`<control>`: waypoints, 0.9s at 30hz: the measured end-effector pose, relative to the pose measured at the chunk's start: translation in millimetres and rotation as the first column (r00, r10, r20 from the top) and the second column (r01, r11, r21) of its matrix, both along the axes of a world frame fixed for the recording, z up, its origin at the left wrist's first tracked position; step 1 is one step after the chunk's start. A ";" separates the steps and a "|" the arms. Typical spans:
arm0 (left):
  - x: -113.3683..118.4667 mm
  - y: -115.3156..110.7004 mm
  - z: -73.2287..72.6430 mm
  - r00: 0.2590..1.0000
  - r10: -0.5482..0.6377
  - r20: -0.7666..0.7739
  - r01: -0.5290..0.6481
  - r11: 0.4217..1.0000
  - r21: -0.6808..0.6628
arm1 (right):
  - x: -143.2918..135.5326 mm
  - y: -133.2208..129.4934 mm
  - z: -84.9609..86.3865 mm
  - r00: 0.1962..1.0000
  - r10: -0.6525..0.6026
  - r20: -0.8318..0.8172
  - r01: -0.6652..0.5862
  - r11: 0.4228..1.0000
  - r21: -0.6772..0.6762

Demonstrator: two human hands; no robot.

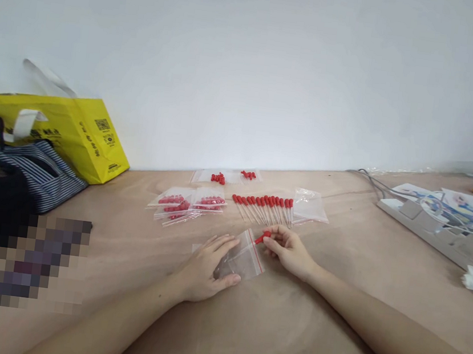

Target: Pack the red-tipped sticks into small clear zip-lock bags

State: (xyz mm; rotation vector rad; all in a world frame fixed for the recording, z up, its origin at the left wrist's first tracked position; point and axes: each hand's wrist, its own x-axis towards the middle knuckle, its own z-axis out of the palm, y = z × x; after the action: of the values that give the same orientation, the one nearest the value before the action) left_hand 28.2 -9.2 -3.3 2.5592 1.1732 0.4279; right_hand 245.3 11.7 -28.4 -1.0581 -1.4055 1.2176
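Note:
My left hand (210, 268) lies spread over a clear zip-lock bag (244, 261), with fingers on its far side and thumb at its near edge. The red-striped mouth of this bag points right. Close to that mouth, my right hand (288, 251) pinches a red rubber bulb (262, 237), perhaps more than one; its fingers partly cover what it holds. Just beyond my hands, several thin glass droppers (263, 208) with red bulbs lie fanned out in a row. An unfilled zip-lock bag (310, 205) is flat at the row's right end.
Left of the droppers, filled bags (190, 203) of red bulbs overlap. Against the wall are loose red bulbs (218, 178) on clear bags. A yellow bag (90, 136) and striped pouch (43, 170) stand left. A power strip (428, 229) with cables is at right.

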 end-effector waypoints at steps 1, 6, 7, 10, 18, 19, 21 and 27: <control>-0.1 0.0 -0.1 1.000 -0.002 0.002 0.002 1.000 0.006 | 2.1 0.1 -0.3 0.997 0.040 0.061 -0.041 0.999 0.023; -0.3 -0.5 0.9 1.000 0.001 -0.009 -0.001 1.000 0.016 | 9.0 2.7 -1.4 0.920 0.147 0.363 -0.212 0.966 0.146; -0.3 -0.6 1.0 1.000 -0.002 -0.010 0.002 1.000 0.016 | 8.7 3.1 -0.8 0.908 0.160 0.388 -0.240 0.956 0.167; -0.1 -0.6 0.3 1.000 -0.009 0.001 0.009 1.000 0.026 | 3.8 3.6 1.9 0.883 0.234 0.408 -0.341 0.916 0.213; -9.1 3.3 -1.6 0.997 -0.039 0.065 0.029 0.987 0.158 | 4.3 10.2 -1.7 0.883 0.286 0.372 -0.338 0.938 0.080; -12.1 3.8 -1.4 0.996 -0.058 0.069 0.046 0.986 0.161 | 7.9 12.1 -2.1 0.888 0.275 0.369 -0.323 0.944 0.074; -17.8 4.3 -1.2 0.994 -0.089 0.066 0.080 0.988 0.131 | 15.4 15.5 -1.0 0.893 0.260 0.369 -0.314 0.945 0.095; -20.9 4.2 0.0 0.992 -0.112 0.064 0.109 0.993 0.055 | 24.0 16.9 3.5 0.873 0.249 0.420 -0.365 0.904 0.223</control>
State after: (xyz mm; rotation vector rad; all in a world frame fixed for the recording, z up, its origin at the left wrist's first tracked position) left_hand 7.2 -5.0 -3.3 2.6161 1.0045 0.5199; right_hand 269.2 28.6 -24.8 -0.9080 -2.0610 1.0029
